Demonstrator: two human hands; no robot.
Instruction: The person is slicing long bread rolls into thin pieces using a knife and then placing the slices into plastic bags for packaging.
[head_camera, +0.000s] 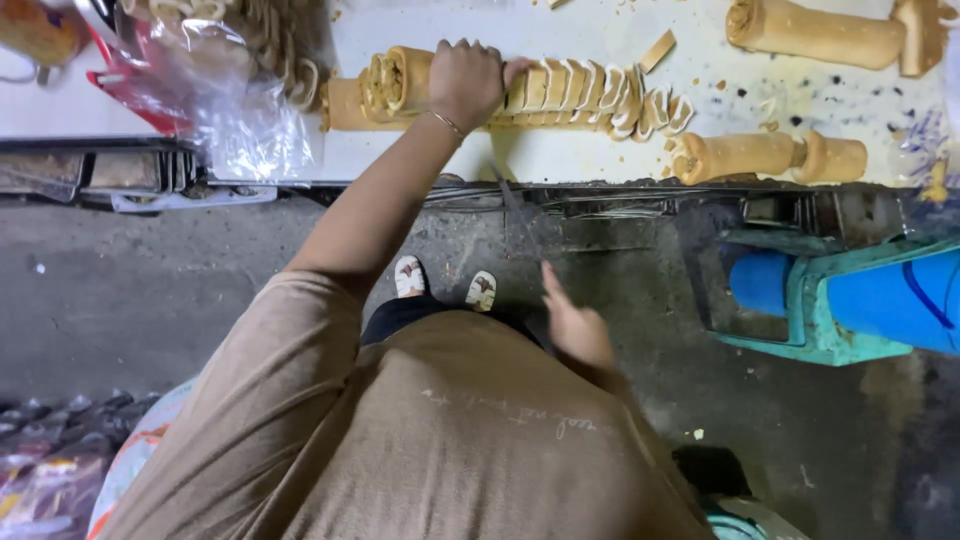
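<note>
A grey concrete floor (150, 290) fills most of the view, stained and dusty, spreading beneath and behind both hands and the person's brown shirt. Ahead of the hands runs a white tabletop (560, 155), its surface smeared yellow and littered with crumbs and dark specks, with a metal frame along its near edge. To the right of the right hand, low against the floor, stands a teal metal stand carrying a blue roller (900, 300). Left of the left hand, crumpled clear plastic bags (235, 110) hang over the tabletop edge. The left hand (465, 82) is clenched over the top of a long rolled cake log (400, 85), pressing it onto the tabletop; just right of that hand, cut spiral slices (600, 100) lean against one another in a row. Further right lie a shorter log (765, 157) and, beyond it, another log (815, 32). The right hand (572, 325) hangs loosely opened below the tabletop edge, well apart from the log, near a thin knife blade (512, 210); whether it grips the handle cannot be told. Two sandalled feet (445, 283) show between the arms.
</note>
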